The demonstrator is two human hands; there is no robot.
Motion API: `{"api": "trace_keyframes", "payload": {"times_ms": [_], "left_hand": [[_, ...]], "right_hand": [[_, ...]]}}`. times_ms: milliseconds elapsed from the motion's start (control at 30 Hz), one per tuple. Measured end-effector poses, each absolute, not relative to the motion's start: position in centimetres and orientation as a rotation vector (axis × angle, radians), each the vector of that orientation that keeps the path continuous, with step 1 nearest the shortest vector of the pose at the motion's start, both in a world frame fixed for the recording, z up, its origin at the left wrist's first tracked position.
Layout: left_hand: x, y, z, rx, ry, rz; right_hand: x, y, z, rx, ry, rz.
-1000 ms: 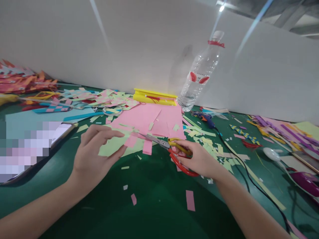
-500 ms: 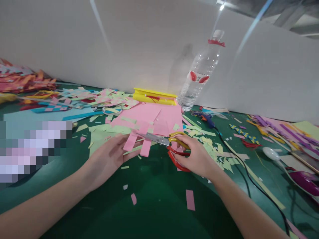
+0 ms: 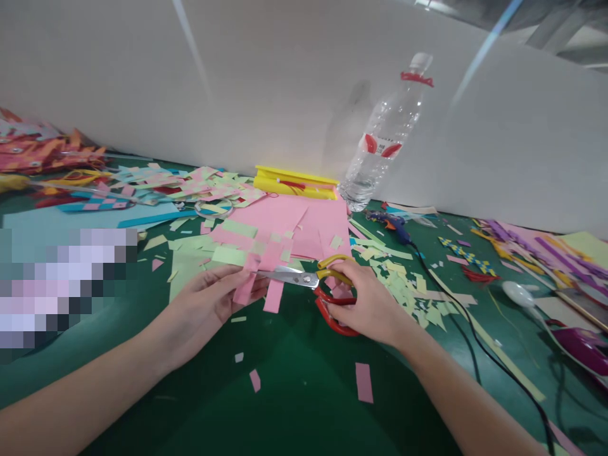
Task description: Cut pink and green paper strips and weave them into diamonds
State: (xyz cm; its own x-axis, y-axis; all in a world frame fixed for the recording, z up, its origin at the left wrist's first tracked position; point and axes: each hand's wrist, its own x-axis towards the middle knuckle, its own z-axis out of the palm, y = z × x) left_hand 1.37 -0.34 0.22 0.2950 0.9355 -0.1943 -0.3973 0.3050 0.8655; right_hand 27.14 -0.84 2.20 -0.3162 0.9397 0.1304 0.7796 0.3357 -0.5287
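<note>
My left hand (image 3: 223, 294) pinches a small woven piece of pink and green paper strips (image 3: 259, 258), thumb on top and fingers beneath. Loose strip ends stick out to the left and down toward me. A pair of scissors (image 3: 304, 278) with one yellow and one red handle is in my right hand (image 3: 368, 301), its fingers through the loops. The blades point left and lie across the pink strips beside my left thumb; they look nearly closed. Pink paper sheets (image 3: 318, 221) lie on the table behind the weave.
A clear plastic bottle (image 3: 380, 139) leans at the grey wall, right of a yellow roll (image 3: 294, 183). A blue glue gun (image 3: 392, 223) trails a black cable on the right. Paper scraps (image 3: 403, 282) litter the green table (image 3: 304, 405). A purple tool (image 3: 582, 345) lies far right.
The scissors have shifted slightly left and down, and their blades have moved closer to my left thumb. The woven piece has turned, showing more green strip ends on its left.
</note>
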Motion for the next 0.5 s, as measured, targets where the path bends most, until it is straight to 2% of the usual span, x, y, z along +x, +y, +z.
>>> {"api": "trace_keyframes", "payload": {"times_ms": [500], "left_hand": [[1.40,-0.41,0.20,0.824,0.781,0.987]], "right_hand": [[27.18,-1.08,2.47,-1.462,-2.305,0.272]]}}
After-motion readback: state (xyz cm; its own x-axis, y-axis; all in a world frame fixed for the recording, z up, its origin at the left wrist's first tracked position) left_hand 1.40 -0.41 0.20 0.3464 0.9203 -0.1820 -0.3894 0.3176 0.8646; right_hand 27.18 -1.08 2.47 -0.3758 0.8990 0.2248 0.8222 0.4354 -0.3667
